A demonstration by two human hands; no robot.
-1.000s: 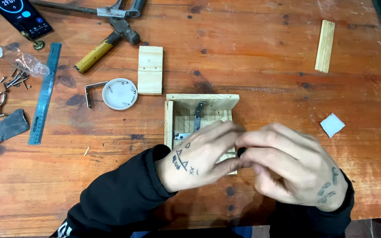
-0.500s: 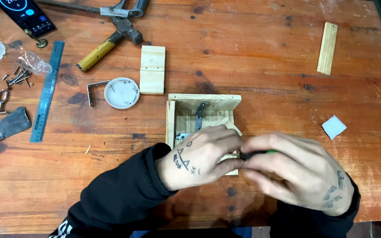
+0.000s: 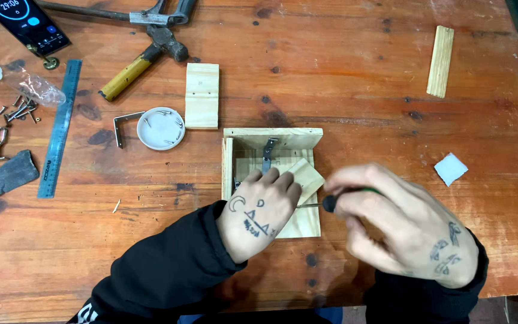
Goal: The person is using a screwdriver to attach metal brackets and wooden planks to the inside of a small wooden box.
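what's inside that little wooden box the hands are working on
Inside the wooden box a metal bracket is on the back wall and a loose wood piece leans. The left hand covers the lower part.

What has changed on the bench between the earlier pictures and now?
The right hand has drawn away to the right, showing a screwdriver in its grip, tip toward the wooden box. The left hand stays on the box. The hammer, ruler and white lid lie unmoved.
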